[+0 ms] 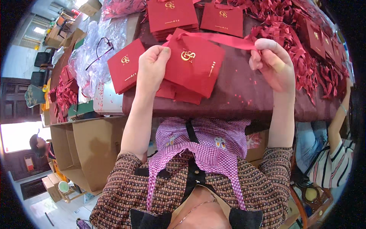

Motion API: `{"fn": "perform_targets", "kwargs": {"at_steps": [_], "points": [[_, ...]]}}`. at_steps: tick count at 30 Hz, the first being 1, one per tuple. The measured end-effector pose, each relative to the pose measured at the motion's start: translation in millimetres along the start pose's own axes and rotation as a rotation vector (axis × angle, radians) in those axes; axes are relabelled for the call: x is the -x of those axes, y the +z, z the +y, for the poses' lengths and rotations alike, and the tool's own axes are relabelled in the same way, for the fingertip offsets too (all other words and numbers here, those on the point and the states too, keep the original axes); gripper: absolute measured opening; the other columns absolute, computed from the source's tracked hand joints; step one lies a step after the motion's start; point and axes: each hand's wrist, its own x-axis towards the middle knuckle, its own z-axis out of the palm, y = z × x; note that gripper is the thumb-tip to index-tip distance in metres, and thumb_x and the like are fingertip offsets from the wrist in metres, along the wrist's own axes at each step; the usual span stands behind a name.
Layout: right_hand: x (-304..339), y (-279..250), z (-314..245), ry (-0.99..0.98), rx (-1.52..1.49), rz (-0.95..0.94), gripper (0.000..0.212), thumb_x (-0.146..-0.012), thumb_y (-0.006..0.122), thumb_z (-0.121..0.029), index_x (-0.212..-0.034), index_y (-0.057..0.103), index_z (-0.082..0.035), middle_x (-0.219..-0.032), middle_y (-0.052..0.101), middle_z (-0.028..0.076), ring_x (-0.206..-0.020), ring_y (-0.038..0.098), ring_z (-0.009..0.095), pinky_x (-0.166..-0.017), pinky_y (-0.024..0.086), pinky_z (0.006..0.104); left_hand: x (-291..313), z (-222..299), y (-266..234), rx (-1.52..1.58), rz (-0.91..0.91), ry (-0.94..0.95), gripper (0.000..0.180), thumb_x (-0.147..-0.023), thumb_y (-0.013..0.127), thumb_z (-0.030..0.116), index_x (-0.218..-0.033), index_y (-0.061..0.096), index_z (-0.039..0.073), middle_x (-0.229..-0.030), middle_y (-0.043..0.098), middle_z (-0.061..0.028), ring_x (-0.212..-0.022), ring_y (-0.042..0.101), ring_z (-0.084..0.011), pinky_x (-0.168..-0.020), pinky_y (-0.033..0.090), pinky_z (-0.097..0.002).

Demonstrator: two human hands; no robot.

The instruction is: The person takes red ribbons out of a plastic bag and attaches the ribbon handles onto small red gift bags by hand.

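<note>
My left hand point(153, 63) is closed on the upper left edge of a flat red paper bag point(204, 72) with a gold emblem, thumb on top. A wide red ribbon point(223, 39) runs from the bag's top edge across to the right. Its far end is pinched between the thumb and fingers of my right hand point(275, 63), raised over the dark red tablecloth point(240, 89). More red bags lie partly hidden under the held one. Left of my left hand rests another small stack of red bags point(124, 68).
Behind stand a taller stack of red bags point(173, 17) and another bag point(222, 21). Red ribbon bunches point(282, 42) heap at the right. Clear plastic wrap point(95, 57) and glasses point(101, 53) lie left. An open cardboard box point(91, 152) stands below; a co-worker's arm point(339, 118) reaches in at right.
</note>
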Motion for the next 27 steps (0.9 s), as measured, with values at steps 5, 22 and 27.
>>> {"fn": "perform_targets", "kwargs": {"at_steps": [5,22,27], "points": [[15,22,-3,-0.126,0.215,0.097,0.026,-0.089,0.058,-0.003,-0.114,0.061,0.002,-0.097,0.065,0.011,-0.082,0.061,0.015,-0.076,0.050,0.0248,-2,-5,10,-0.060,-0.051,0.000,0.020,-0.093,0.058,0.015,-0.090,0.065,-0.004,-0.071,0.052,0.0070,-0.066,0.043,-0.0019,-0.058,0.037,-0.0201],[12,81,78,-0.145,0.773,0.100,0.019,-0.086,0.063,-0.010,-0.102,0.061,-0.001,-0.096,0.065,0.017,-0.090,0.064,0.032,-0.077,0.050,0.0381,18,7,-4,-0.531,-0.316,0.111,0.018,-0.080,0.067,0.011,-0.090,0.063,-0.004,-0.089,0.064,-0.0094,-0.087,0.059,-0.0181,-0.076,0.046,-0.0296],[5,81,92,-0.126,0.941,0.047,0.015,-0.087,0.061,-0.013,-0.096,0.060,-0.001,-0.090,0.063,0.018,-0.086,0.062,0.036,-0.076,0.049,0.0417,20,8,-8,-0.335,-0.329,0.081,0.013,-0.082,0.066,0.008,-0.089,0.064,-0.003,-0.086,0.060,-0.0042,-0.083,0.055,-0.0126,-0.073,0.044,-0.0268]]}}
